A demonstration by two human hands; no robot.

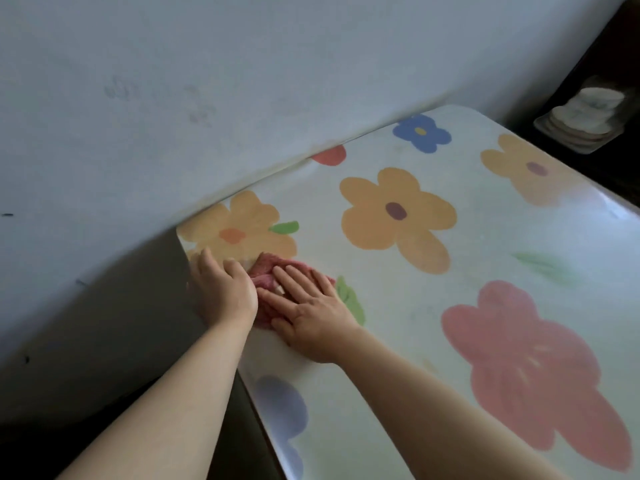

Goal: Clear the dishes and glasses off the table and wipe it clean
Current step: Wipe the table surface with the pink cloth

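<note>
1. Nearest us, at the bottom of the frame, two bare arms reach up and inward. The left forearm (166, 393) is off the table's edge and the right forearm (433, 393) is above the table.
2. At centre left, the left hand (221, 289) lies on the corner of the table (485, 244). Its fingers are loosely straight and hold nothing that we can see. It sits just beside the cloth, but we cannot tell whether it touches it.
3. Just right of it, the right hand (311, 313) lies flat on the pink cloth (266, 268), fingers straight and spread. It is pressing down, not gripping.
4. The cloth is bunched under that palm, close to the table's left edge and near the wall (173, 98).
5. The glossy flowered cover (398, 216) fills the right of the frame. We judge that the wiping is the step in hand.
6. At upper right, beyond the table, a stack of pale round things (585, 116) sits in a dark nook. They may be dishes, but they are too blurred to say.
7. What could go wrong:
   - A stroke toward the left could carry the cloth off the corner, since it sits so near the edge.
   - Flat-palm pressure could drag and wrinkle the cover, which already looks lifted along the wall.
   - A bunched cloth covers little, so streaks may be left.
</note>
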